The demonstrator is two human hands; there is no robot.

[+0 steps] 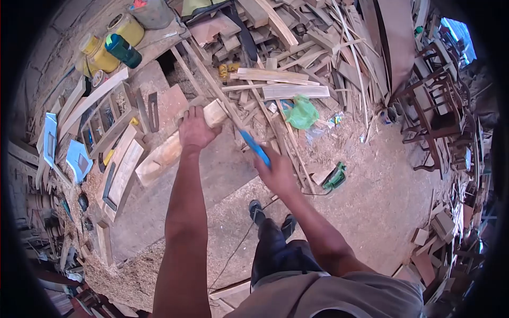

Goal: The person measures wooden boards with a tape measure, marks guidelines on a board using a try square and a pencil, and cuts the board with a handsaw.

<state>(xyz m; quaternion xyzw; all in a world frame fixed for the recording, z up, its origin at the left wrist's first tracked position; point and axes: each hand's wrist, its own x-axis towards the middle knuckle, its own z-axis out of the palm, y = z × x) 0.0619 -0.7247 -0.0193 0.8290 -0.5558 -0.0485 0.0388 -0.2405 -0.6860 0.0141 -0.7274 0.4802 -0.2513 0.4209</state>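
My left hand (197,129) presses down on a pale wooden block (161,158), near its far end, with the fingers bent over the wood. The block lies at a slant on the workbench (193,185). Closed around the blue handle (254,148) of a tool is my right hand (277,172). The tool's narrow front part points up and left, close to the block's far end; its exact shape is hard to make out there. Curved wooden pieces (124,172) lie left of the block.
A green power tool (334,177) with a cord lies on the right. Scrap wood (297,45) is piled at the top, beside a green plastic bag (301,112). Yellow containers (125,29) stand upper left, a wooden tray (108,119) below them. Wooden chairs (437,108) are at right.
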